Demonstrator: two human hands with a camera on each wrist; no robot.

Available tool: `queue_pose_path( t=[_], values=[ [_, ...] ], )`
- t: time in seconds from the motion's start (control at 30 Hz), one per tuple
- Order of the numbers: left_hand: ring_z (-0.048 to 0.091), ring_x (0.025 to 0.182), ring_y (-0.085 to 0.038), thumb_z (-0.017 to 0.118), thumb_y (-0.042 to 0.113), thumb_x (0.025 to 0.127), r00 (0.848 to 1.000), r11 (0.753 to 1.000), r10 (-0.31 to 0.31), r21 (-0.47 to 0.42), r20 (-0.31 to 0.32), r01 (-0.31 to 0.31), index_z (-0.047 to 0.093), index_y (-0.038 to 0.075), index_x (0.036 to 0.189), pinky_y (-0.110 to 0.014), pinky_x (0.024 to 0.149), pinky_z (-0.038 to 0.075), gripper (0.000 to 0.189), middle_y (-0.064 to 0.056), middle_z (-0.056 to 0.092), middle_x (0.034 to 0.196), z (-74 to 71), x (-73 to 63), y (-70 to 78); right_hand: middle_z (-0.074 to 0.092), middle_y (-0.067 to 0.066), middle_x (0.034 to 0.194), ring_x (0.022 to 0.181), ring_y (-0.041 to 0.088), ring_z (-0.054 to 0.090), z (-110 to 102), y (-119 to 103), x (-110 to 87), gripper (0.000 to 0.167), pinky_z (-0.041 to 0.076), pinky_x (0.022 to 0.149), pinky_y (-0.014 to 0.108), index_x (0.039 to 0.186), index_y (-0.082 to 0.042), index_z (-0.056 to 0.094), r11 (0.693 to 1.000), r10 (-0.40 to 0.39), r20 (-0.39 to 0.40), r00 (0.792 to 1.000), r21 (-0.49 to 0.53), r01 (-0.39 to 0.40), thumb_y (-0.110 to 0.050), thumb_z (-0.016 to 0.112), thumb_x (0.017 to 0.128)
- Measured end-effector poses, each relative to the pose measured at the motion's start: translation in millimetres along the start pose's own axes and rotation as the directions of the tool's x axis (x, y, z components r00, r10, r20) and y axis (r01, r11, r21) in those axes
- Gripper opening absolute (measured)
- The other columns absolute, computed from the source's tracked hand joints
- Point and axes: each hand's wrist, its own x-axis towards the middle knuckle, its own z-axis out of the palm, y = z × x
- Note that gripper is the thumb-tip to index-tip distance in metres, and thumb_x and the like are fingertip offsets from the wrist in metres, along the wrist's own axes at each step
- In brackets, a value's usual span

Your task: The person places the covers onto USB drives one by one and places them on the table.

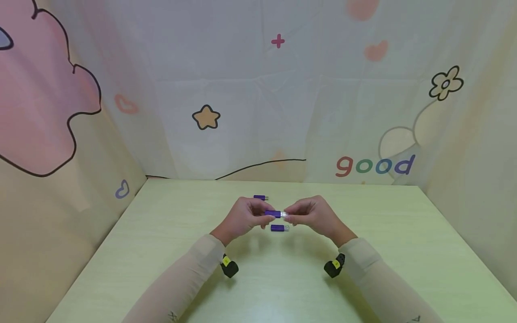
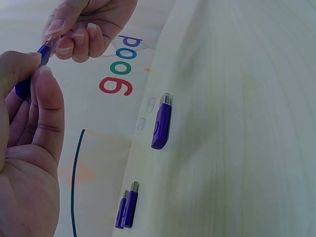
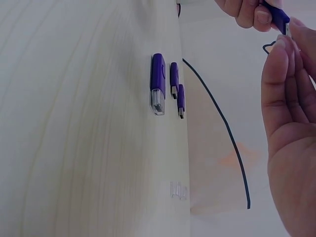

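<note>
Above the table, a purple USB flash drive (image 1: 273, 214) is held between both hands. My left hand (image 1: 244, 216) pinches its purple body between thumb and fingers. At the metal plug end, my right hand (image 1: 317, 216) pinches a small clear cap, partly hidden by the fingertips. Below the hands lies a second purple USB flash drive (image 2: 162, 123) with a clear cap over its plug. Farther back, two uncapped USB drives (image 3: 174, 79) lie side by side with bare metal plugs. Two loose clear caps (image 2: 150, 104) rest on the table beyond the capped drive.
The pale wooden table (image 1: 161, 251) ends at a printed cloth backdrop (image 1: 242, 58), with more cloth along both sides. A small black wrist camera (image 1: 229, 266) sits on the left wrist, and another camera (image 1: 334, 266) on the right.
</note>
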Motion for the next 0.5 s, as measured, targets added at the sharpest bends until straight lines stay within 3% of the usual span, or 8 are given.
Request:
queue_pose_path(
  t=[0.27, 0.5],
  values=[
    [0.062, 0.066, -0.018, 0.083, 0.016, 0.087, 1.0, 1.0, 0.005, 0.013, -0.001, -0.005, 0.079, 0.01, 0.1, -0.025, 0.056, 0.045, 0.015, -0.003, 0.071, 0.079, -0.3, 1.2, -1.2, 0.079, 0.011, 0.096, 0.076, 0.019, 0.071, 1.1, -2.2, 0.7, 0.018, 0.062, 0.075, 0.031, 0.102, -0.008, 0.081, 1.0, 0.01, 0.005, 1.0, -0.007, -0.01, -0.02, 0.082, 0.089],
    [0.062, 0.067, -0.018, 0.082, 0.018, 0.089, 1.0, 1.0, -0.007, 0.028, 0.002, 0.007, 0.08, 0.012, 0.101, -0.032, 0.061, 0.049, 0.014, -0.003, 0.07, 0.08, 1.0, 0.7, 2.9, 0.079, 0.009, 0.096, 0.077, 0.02, 0.072, 1.9, -4.5, 0.2, 0.016, 0.062, 0.076, 0.034, 0.102, -0.01, 0.082, 1.0, -0.003, 0.001, 1.0, -0.018, 0.003, -0.021, 0.081, 0.089]
  ],
)
